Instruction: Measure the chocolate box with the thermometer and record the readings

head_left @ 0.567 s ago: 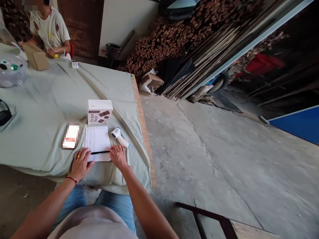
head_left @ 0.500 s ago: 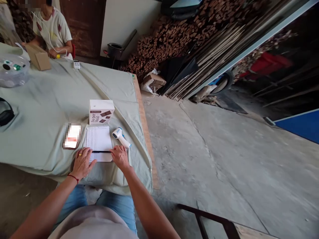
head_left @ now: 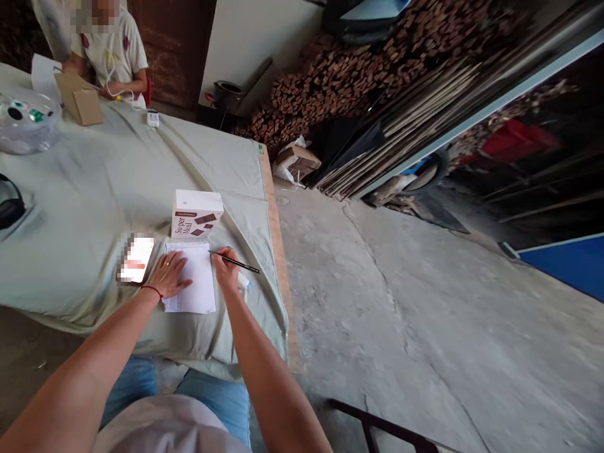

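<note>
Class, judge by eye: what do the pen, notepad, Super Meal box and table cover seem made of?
Pen: probably plastic, black with slight sheen.
Notepad: paper, matte white, thin flat sheets.
Super Meal box: likely card, smooth, with print and crisp edges.
Table cover: apparently cloth, dull pale green, creased; thin plastic is possible.

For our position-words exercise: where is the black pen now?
In the head view, the black pen is in the person's right hand, at the right edge of the notepad, just below the white box.
</note>
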`<move>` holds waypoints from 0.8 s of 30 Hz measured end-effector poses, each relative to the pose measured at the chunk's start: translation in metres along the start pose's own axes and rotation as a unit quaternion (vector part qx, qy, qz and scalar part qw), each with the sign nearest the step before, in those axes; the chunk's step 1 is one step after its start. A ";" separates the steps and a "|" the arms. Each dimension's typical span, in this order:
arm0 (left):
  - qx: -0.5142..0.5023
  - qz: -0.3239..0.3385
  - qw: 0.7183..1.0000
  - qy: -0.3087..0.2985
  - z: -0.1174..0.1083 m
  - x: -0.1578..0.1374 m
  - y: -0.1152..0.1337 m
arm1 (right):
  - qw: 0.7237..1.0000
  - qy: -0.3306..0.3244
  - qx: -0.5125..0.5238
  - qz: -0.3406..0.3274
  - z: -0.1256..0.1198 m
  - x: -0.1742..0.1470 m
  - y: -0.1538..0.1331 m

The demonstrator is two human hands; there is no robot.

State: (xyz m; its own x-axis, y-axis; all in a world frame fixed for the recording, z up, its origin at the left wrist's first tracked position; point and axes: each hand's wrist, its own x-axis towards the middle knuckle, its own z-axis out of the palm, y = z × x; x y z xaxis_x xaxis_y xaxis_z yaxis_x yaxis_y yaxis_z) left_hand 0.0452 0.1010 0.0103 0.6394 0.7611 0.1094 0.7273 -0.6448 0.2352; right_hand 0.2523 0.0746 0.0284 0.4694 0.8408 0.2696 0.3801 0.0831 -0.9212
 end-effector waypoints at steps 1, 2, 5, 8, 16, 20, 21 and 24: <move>0.004 -0.001 1.000 -0.001 0.003 -0.003 0.000 | 0.999 -0.007 0.027 0.021 0.010 0.006 -0.003; 0.009 0.000 1.000 -0.001 0.006 -0.006 0.000 | 0.998 -0.014 0.050 0.040 0.020 0.011 -0.005; 0.019 0.000 1.000 0.000 0.008 -0.013 0.003 | 0.994 -0.028 0.080 0.076 0.046 0.020 -0.004; 0.015 -0.004 1.000 0.010 0.006 -0.014 0.007 | 0.994 -0.035 0.056 0.087 0.064 0.018 0.006; -0.014 -0.012 1.000 0.018 0.003 -0.014 0.014 | 0.998 -0.017 -0.010 0.053 0.067 0.002 0.030; -0.026 -0.020 0.999 0.037 0.007 -0.015 0.014 | 0.997 -0.029 -0.044 0.049 0.064 0.002 0.029; -0.025 -0.018 0.999 0.036 0.008 -0.016 0.014 | 0.997 -0.030 -0.049 0.050 0.064 0.002 0.029; -0.016 -0.014 0.999 0.025 0.007 -0.016 0.015 | 0.997 -0.029 -0.057 0.051 0.064 0.002 0.027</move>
State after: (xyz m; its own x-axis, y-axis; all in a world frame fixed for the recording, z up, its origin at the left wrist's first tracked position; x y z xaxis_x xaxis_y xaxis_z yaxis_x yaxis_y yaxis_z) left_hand 0.0472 0.0787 0.0047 0.6043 0.7823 0.1509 0.7364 -0.6207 0.2692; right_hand 0.2122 0.1132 -0.0139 0.4636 0.8720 0.1570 0.4232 -0.0623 -0.9039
